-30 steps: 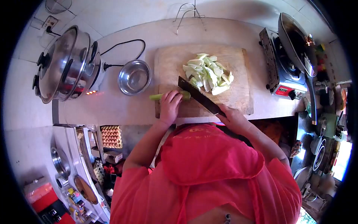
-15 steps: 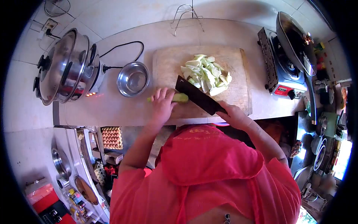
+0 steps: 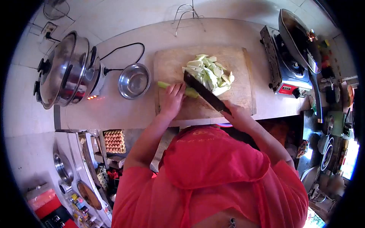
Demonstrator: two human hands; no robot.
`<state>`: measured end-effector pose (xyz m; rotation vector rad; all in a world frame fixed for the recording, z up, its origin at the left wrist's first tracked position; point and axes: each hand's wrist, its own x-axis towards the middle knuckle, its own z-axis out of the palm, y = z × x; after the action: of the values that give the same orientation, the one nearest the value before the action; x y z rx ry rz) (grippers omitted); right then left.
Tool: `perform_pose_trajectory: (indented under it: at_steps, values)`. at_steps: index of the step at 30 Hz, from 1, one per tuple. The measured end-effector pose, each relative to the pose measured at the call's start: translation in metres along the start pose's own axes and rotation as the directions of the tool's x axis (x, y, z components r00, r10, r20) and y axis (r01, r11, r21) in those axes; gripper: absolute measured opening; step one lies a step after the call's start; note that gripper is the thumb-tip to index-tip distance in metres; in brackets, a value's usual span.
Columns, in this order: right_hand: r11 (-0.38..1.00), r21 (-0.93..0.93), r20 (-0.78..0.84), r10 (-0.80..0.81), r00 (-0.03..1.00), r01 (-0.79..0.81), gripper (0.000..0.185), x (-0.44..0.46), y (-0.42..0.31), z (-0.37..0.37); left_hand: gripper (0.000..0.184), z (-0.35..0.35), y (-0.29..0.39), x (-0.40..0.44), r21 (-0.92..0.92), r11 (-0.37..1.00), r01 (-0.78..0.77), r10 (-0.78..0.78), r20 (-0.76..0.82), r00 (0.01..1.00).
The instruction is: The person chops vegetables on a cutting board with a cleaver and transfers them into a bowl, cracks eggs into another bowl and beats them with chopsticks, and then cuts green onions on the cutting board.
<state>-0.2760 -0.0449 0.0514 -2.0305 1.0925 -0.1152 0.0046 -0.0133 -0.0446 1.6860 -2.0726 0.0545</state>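
My left hand [image 3: 173, 102] is closed over a pale green vegetable stalk [image 3: 192, 93] that lies on the wooden cutting board [image 3: 167, 62]. One end of the stalk sticks out left of my fingers, the other points toward the blade. In my right hand [image 3: 237, 116] is the handle of a dark cleaver [image 3: 205, 92], its broad blade slanting up and left to just beyond the stalk's right end. Whether the edge touches the stalk I cannot tell. Behind the blade sits a heap of pale green vegetable slices [image 3: 211, 74].
A steel bowl [image 3: 134, 81] stands left of the board, beside a large lidded electric pot [image 3: 62, 72] with its cord. To the right is a gas stove [image 3: 291, 85] with a tilted wok [image 3: 294, 38]. A wire rack [image 3: 184, 17] stands at the back. Eggs [image 3: 114, 141] sit below the counter.
My left hand has shifted right along the stalk, and more of its left end now shows. The cleaver has moved slightly, its blade now seen more edge-on. The whole view has shifted a little.
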Motion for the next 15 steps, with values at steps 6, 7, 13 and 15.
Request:
perform_pose_trajectory:
  at_steps: [6,7,13,15]
  values:
    - [0.999,-0.036,-0.018,-0.015,1.0,0.015,0.026,-0.007,-0.008,-0.001,0.043,0.001,-0.003,-0.007,0.0,1.0,-0.012,0.012,-0.024,1.0]
    - [0.997,-0.072,0.001,-0.023,1.0,0.023,0.025,-0.005,-0.001,0.007,0.042,0.0,-0.002,-0.006,-0.017,1.0,-0.004,0.004,-0.024,1.0]
    - [0.999,-0.036,-0.008,-0.033,0.999,0.033,0.025,-0.008,-0.022,-0.007,0.037,-0.013,0.002,-0.012,-0.013,0.999,-0.041,0.041,-0.04,0.998]
    - [0.998,-0.058,0.014,-0.026,1.0,0.026,0.025,-0.01,-0.017,-0.001,0.036,-0.012,0.002,-0.015,-0.015,0.999,-0.048,0.047,-0.064,0.997]
